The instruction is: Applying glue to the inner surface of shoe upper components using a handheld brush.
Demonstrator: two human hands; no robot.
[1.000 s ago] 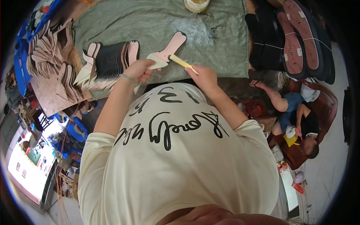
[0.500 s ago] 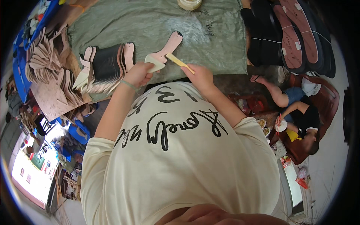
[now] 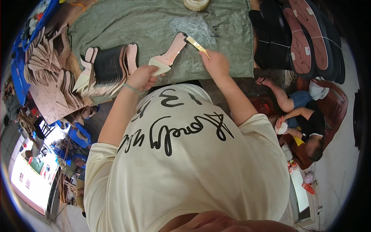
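Gripping the wide cream end of a pink sole-shaped piece in the head view: left hand, fingers curled shut, just at the bench's near edge. Piece slants from there toward the far side, narrow dark-tipped end up and to the right. Right hand closed around the yellow handle of a flat brush; bristle end at the piece's dark tip, cannot tell if touching. Green cloth covers most of the bench. Left of the left hand, near the near edge, a row of black and pink pieces stands packed together. Loose pile of pinkish pieces at the bench's left end, on bare board. Round tub toward the far edge, cut off by the frame. String-tied soles past the cloth's right edge. Beyond the bench's near right corner, a seated person holds a white bowl.
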